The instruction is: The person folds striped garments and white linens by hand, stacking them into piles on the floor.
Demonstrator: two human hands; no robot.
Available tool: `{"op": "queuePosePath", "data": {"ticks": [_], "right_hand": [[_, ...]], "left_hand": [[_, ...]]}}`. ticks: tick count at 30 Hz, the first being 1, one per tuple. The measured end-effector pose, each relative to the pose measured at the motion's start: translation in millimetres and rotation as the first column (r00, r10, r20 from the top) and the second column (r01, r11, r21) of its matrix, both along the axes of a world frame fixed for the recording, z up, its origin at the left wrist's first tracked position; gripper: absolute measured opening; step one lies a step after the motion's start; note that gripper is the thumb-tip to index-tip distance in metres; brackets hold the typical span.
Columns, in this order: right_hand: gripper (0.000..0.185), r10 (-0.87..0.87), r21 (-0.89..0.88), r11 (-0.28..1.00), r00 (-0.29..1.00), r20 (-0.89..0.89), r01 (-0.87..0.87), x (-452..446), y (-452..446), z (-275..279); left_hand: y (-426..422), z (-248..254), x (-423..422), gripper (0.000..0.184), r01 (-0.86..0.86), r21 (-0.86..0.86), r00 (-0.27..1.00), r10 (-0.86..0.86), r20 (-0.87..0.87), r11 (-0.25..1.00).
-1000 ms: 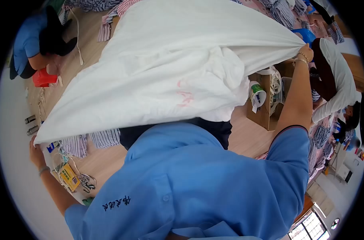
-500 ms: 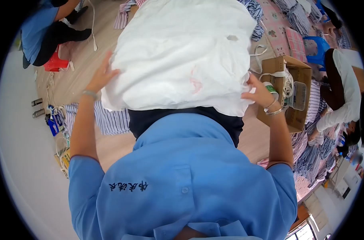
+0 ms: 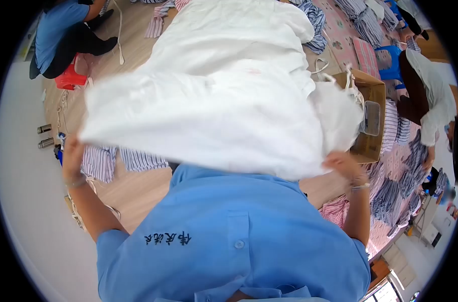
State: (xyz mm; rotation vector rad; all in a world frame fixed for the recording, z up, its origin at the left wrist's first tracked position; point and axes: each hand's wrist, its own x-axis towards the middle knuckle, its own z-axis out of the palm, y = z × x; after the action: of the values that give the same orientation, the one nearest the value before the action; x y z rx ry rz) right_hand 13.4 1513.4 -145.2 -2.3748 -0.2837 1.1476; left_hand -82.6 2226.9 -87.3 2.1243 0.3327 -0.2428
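Note:
A large white cloth [image 3: 199, 110] is spread in front of me, its near part lifted and blurred by motion. My left hand [image 3: 74, 153] is closed on its near left corner, out past my body's left side. At the near right edge, my right hand [image 3: 341, 163] pinches the cloth beside my waist. The near edge stretches between both hands, across the front of my blue shirt [image 3: 229, 216]. A faint pink mark shows near the cloth's middle. On the right, part of the cloth overlaps a cardboard box [image 3: 372, 83].
Striped folded clothes [image 3: 99, 163] lie on the floor at left. Beyond the box are a blue stool [image 3: 390, 63] and piles of striped clothes [image 3: 387, 199]. One person [image 3: 63, 35] sits on a red stool [image 3: 72, 75]; another [image 3: 430, 85] bends at the right.
Both hands have closed on the near corners of the cloth. They have moved apart and toward me, lifting its near edge over my lap and spreading it wider.

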Motion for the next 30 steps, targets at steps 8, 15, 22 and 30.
{"op": "queuePosePath", "data": {"ticks": [8,15,22,30], "right_hand": [[0.041,-0.449,0.553,0.718,0.888,-0.094,0.422,-34.8,37.1,-80.2],[0.029,-0.043,0.144,0.988,0.796,0.604,-0.056,15.9,47.3,-64.3],[0.019,-0.949,0.935,0.144,0.313,0.037,0.325,145.1,-131.8,102.6],[0.033,-0.952,0.908,0.162,-0.182,0.247,0.387,-3.3,-307.8,127.2]], "left_hand": [[-69.8,-81.3,-26.8,0.069,-0.018,-0.19,0.986,-0.015,-0.169,0.982],[-90.2,-169.7,-11.7,0.04,0.301,0.129,0.93,-0.26,-0.26,0.945],[40.8,5.9,80.2,0.028,-0.302,0.622,0.86,-0.075,0.504,0.723],[-113.2,29.4,84.7,0.023,0.512,0.524,0.682,-0.693,0.233,0.681]]}}
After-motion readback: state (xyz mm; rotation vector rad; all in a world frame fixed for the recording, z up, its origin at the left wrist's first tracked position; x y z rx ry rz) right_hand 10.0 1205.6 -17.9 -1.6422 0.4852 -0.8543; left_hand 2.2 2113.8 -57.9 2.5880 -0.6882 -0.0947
